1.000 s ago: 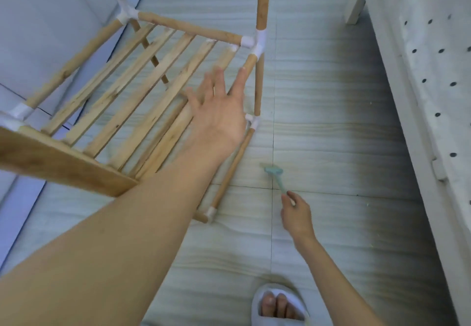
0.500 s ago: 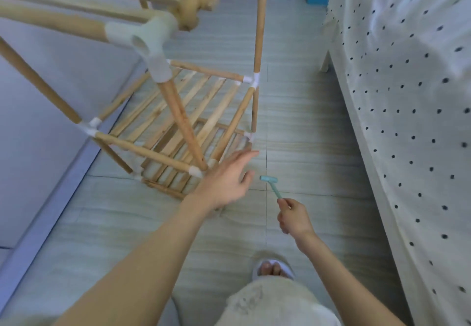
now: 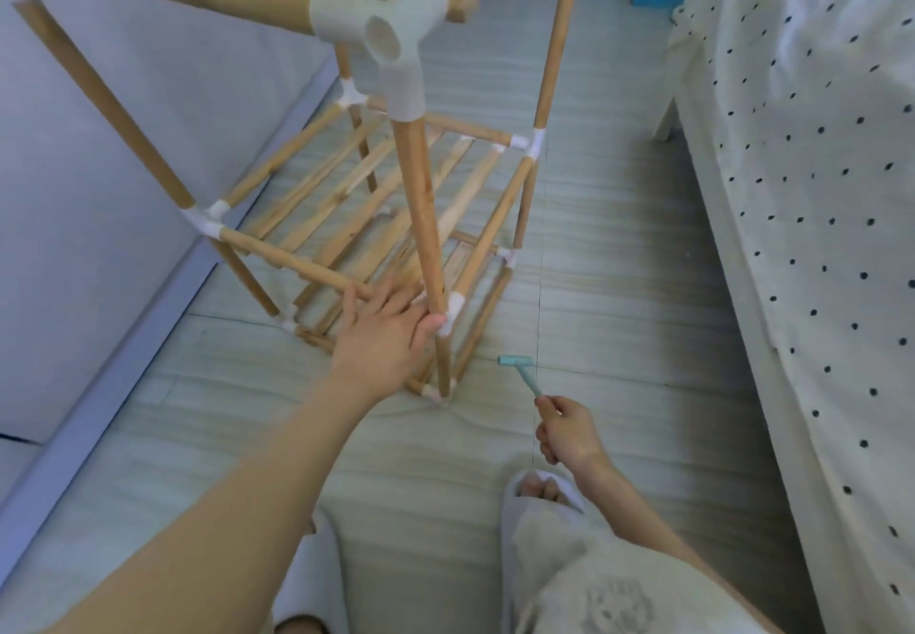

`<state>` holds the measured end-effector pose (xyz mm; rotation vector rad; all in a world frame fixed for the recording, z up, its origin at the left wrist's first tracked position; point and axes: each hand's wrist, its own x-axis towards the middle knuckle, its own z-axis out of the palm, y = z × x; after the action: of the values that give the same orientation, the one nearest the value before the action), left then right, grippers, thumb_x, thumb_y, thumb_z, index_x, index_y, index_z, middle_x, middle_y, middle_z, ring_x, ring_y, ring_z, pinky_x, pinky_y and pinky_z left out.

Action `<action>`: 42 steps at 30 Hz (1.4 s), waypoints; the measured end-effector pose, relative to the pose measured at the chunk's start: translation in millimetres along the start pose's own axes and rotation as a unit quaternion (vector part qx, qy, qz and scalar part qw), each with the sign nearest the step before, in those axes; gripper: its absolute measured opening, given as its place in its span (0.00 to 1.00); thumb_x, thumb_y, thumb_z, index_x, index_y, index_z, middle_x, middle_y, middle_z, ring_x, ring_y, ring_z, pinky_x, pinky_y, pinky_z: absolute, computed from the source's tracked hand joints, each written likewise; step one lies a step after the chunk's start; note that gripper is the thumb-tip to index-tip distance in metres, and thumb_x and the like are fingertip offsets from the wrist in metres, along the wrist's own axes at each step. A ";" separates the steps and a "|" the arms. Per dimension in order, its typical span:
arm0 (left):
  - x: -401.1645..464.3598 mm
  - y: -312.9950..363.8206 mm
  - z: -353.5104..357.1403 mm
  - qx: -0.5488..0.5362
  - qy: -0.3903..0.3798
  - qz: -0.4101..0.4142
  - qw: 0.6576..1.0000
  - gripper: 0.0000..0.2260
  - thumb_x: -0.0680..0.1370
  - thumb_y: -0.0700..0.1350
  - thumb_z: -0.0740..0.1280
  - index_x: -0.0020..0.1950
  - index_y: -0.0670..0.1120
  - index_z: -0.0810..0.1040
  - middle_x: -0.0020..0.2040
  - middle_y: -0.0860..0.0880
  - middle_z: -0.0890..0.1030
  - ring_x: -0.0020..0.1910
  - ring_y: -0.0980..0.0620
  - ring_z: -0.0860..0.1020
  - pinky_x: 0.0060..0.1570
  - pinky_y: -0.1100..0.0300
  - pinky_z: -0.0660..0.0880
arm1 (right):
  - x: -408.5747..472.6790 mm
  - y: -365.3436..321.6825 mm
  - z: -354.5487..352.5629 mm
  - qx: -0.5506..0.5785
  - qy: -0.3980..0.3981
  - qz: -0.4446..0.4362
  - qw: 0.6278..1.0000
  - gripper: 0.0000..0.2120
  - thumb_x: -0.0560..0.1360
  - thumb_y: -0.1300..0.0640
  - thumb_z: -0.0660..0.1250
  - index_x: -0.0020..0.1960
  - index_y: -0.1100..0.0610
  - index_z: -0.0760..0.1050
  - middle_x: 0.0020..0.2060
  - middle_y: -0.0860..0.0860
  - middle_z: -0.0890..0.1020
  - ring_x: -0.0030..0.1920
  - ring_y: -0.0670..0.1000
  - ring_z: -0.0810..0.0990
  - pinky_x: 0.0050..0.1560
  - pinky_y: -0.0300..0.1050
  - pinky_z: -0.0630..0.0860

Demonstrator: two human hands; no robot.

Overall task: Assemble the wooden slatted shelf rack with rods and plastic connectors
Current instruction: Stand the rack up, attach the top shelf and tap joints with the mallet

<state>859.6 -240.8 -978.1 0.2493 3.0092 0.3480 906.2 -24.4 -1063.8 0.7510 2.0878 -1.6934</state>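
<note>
The shelf rack (image 3: 376, 197) stood upright on the tiled floor (image 3: 609, 286), between a pale wall on my left and a bed with a dotted cover (image 3: 817, 187) on my right. Its rods were joined by white plastic connectors — one large connector (image 3: 391, 34) sat close to the camera at the top corner. My left hand (image 3: 381, 336) rested on the middle tier's front rod (image 3: 292, 259), fingers fairly straight, thumb touching the near corner connector (image 3: 453, 311). My right hand (image 3: 569, 433) gripped the handle of a small teal hammer (image 3: 522, 373), held apart from the rack. White slippers (image 3: 544, 495) showed below.
</note>
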 end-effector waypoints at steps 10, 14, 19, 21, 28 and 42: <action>102.7 61.1 12.2 -0.029 0.061 0.032 0.997 0.20 0.82 0.54 0.47 0.72 0.53 0.64 0.73 0.51 0.64 0.74 0.48 0.58 0.72 0.46 0.47 | 70.6 32.2 -24.7 -0.136 0.109 -0.034 0.984 0.14 0.80 0.57 0.57 0.55 0.65 0.77 0.32 0.53 0.75 0.36 0.55 0.73 0.40 0.47 0.69; 114.6 34.6 22.9 0.039 0.035 -0.031 0.998 0.24 0.80 0.60 0.40 0.75 0.58 0.55 0.77 0.57 0.54 0.76 0.47 0.52 0.73 0.46 0.46 | 102.3 30.9 -35.6 -0.257 0.075 -0.056 0.962 0.17 0.81 0.55 0.54 0.52 0.63 0.78 0.47 0.59 0.82 0.49 0.59 0.78 0.44 0.45 0.68; 117.1 38.9 27.8 0.032 0.052 -0.032 0.998 0.24 0.80 0.59 0.39 0.75 0.59 0.54 0.77 0.56 0.53 0.76 0.47 0.52 0.73 0.46 0.47 | 129.6 12.6 -36.6 -0.124 0.304 0.017 0.944 0.15 0.82 0.57 0.52 0.60 0.67 0.68 0.53 0.67 0.77 0.54 0.65 0.75 0.46 0.51 0.67; 115.5 39.1 28.2 0.035 0.057 -0.032 0.997 0.24 0.80 0.59 0.39 0.75 0.58 0.55 0.77 0.56 0.54 0.76 0.48 0.52 0.73 0.46 0.48 | 128.0 18.2 -19.8 -0.098 0.292 0.069 0.949 0.14 0.82 0.59 0.51 0.62 0.67 0.65 0.55 0.69 0.76 0.56 0.67 0.75 0.50 0.54 0.70; 114.7 40.5 27.8 0.036 0.069 -0.029 0.997 0.24 0.80 0.58 0.40 0.74 0.59 0.59 0.76 0.56 0.56 0.75 0.48 0.54 0.73 0.47 0.49 | 124.5 47.1 -11.8 -0.086 0.294 0.118 0.945 0.14 0.82 0.58 0.52 0.60 0.64 0.69 0.53 0.66 0.78 0.54 0.65 0.76 0.46 0.50 0.69; 114.5 38.3 30.5 0.038 0.095 -0.030 0.994 0.23 0.80 0.58 0.40 0.73 0.59 0.61 0.76 0.56 0.59 0.75 0.47 0.56 0.72 0.48 0.50 | 121.0 49.9 2.4 -0.007 0.265 0.109 0.958 0.14 0.82 0.58 0.52 0.59 0.66 0.68 0.51 0.65 0.78 0.51 0.64 0.77 0.45 0.49 0.69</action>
<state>756.6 -177.5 -1008.1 0.1392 3.2138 0.2677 839.2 2.5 -1173.0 1.5061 2.2305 -1.4663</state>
